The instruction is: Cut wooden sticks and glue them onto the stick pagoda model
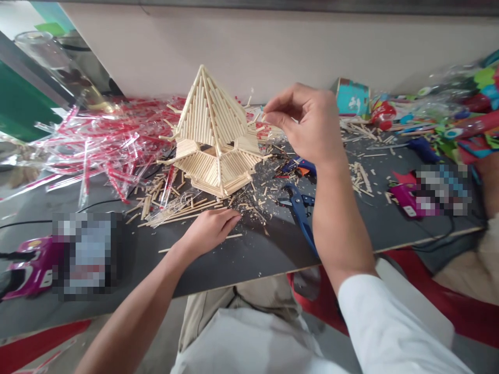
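Note:
A small house model (212, 137) made of thin wooden sticks, with a pointed roof, stands on a dark board (249, 249). My right hand (306, 122) hovers just right of the roof, its thumb and forefinger pinched on a short wooden stick. My left hand (210, 228) rests flat on the board in front of the model, fingers stretched out among loose sticks (175, 208) and sawdust. It holds nothing.
Red and clear plastic wrappers (101, 140) pile up at the left. Blue-handled cutters (298, 205) lie right of my left hand. Colourful craft clutter (448, 119) fills the right side. A pink toy car (29, 262) sits near the left edge. A wall stands behind.

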### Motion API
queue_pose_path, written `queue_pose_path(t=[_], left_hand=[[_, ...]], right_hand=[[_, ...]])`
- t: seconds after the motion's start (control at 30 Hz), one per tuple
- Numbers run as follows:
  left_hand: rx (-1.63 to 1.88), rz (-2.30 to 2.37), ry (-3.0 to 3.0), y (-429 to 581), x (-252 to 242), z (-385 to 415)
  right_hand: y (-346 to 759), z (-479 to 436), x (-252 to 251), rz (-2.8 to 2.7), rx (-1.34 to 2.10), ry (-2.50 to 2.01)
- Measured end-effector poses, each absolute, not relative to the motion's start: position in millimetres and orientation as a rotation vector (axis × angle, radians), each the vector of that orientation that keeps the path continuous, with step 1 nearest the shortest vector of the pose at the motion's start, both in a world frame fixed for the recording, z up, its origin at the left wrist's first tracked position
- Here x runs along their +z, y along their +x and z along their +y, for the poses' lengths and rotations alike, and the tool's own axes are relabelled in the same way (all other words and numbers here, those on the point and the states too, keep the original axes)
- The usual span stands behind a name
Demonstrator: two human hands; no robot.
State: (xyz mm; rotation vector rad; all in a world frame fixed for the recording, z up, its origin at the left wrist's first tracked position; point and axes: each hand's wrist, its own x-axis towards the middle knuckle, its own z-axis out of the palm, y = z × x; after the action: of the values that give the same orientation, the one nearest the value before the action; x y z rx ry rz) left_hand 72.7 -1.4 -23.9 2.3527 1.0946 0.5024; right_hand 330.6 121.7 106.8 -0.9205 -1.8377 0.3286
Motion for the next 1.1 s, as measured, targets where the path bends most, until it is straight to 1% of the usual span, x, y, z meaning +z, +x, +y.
queue_pose_path(t=[0.23,0.77,1.1], left_hand=[[0.454,1.110,2.350,71,-25,-2],[0.414,1.107,2.394,72,-27,0],[0.407,1.100,2.408,72,-24,-1]], right_hand=[[331,122,105,-1.851,0.228,-0.933],[328,113,111,-1.936,0.131,-1.047],[330,112,111,-1.915,0.212,-1.015]])
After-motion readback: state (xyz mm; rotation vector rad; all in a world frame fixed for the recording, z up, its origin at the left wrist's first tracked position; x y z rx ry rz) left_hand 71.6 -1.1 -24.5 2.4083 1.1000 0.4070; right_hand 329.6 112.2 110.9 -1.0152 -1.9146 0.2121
